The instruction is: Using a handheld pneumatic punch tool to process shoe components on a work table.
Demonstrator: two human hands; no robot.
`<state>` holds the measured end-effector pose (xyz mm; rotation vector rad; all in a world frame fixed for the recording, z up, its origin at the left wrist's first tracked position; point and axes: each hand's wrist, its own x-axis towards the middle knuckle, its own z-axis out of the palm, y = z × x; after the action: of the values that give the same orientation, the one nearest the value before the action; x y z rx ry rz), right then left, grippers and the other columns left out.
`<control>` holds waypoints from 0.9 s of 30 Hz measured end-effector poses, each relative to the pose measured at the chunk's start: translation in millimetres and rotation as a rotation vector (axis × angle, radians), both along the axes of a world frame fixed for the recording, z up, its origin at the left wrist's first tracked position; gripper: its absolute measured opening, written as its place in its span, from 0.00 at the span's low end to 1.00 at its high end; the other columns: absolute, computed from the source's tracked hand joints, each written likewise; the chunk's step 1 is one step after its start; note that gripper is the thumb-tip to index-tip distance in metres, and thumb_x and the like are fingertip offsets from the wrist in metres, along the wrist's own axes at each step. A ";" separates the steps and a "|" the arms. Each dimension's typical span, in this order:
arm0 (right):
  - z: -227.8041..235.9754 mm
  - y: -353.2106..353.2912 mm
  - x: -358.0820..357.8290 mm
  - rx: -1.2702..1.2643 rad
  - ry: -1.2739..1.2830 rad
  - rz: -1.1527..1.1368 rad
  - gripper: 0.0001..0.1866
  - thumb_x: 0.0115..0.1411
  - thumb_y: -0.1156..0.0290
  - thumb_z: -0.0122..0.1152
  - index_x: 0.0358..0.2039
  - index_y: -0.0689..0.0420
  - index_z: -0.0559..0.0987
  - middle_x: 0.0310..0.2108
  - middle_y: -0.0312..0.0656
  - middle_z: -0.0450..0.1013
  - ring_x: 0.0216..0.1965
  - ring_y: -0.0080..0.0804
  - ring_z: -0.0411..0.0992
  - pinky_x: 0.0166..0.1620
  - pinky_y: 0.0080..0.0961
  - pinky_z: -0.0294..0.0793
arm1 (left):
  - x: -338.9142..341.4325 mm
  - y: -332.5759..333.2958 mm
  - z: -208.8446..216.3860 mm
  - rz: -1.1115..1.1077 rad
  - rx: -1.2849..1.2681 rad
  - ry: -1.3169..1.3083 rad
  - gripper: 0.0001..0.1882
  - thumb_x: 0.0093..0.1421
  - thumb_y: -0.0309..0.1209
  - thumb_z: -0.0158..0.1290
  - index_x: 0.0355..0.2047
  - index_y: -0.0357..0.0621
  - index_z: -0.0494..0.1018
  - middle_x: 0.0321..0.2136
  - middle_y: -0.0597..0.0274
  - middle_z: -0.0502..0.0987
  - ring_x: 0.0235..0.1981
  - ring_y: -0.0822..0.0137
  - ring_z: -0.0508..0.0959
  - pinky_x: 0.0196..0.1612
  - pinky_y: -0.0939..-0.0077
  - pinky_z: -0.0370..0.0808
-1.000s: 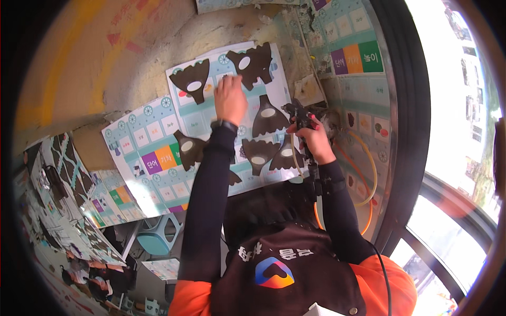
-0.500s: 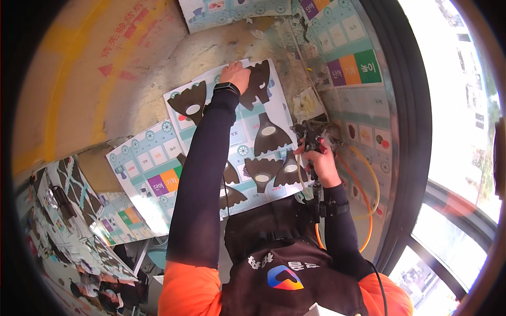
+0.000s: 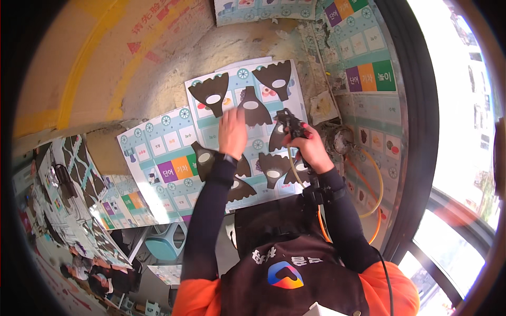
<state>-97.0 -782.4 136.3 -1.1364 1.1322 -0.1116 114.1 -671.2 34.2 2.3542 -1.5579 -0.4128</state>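
Observation:
Several dark scallop-edged cutouts, each with a pale oval in it, lie spread on a printed sheet (image 3: 211,138). My left hand (image 3: 233,131) hovers over or rests on the sheet's middle, fingers stretched out and holding nothing. Beside its fingertips are a cutout (image 3: 255,114) and another at the far left (image 3: 210,87). A third cutout (image 3: 274,76) lies at the far right corner. My right hand (image 3: 312,150) grips a black spray gun (image 3: 289,122) with a thin hose, its front end above the sheet's right part. The gun partly covers one cutout beneath it.
A large cardboard panel (image 3: 100,63) with yellow tape stands at the left. Printed boards (image 3: 369,76) line the right side by a window. Orange and yellow hoses (image 3: 377,179) hang beside my right arm. A teal stool (image 3: 164,246) is at lower left.
My left hand has drawn back from the far cutouts, which now lie apart from each other. My right hand has brought the spray gun leftward over the sheet. The whole view has shifted.

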 end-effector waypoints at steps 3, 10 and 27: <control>-10.3 1.0 28.7 -0.014 -0.013 0.047 0.16 0.50 0.76 0.56 0.41 0.61 0.78 0.30 0.38 0.79 0.26 0.25 0.73 0.24 0.26 0.71 | -31.0 36.9 -22.6 0.014 -0.074 -0.040 0.28 0.58 0.21 0.51 0.61 0.33 0.68 0.63 0.47 0.66 0.64 0.49 0.67 0.61 0.57 0.69; -24.7 -10.0 63.6 -0.076 0.107 0.093 0.17 0.48 0.74 0.61 0.41 0.63 0.78 0.26 0.42 0.77 0.21 0.33 0.73 0.25 0.31 0.72 | -55.0 43.0 -24.7 0.023 0.075 -0.034 0.31 0.56 0.23 0.53 0.62 0.31 0.67 0.64 0.44 0.64 0.67 0.47 0.62 0.68 0.57 0.63; -48.0 -12.4 75.3 -0.083 0.100 0.200 0.11 0.50 0.76 0.54 0.35 0.65 0.76 0.19 0.44 0.73 0.22 0.33 0.73 0.29 0.30 0.71 | -55.1 42.8 -20.4 0.056 0.098 0.038 0.32 0.57 0.25 0.52 0.64 0.31 0.66 0.66 0.45 0.62 0.68 0.47 0.60 0.69 0.51 0.60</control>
<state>-21.7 -794.8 88.3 -1.3354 1.1035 0.0546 59.0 -628.5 13.8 2.4420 -1.4830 -0.5292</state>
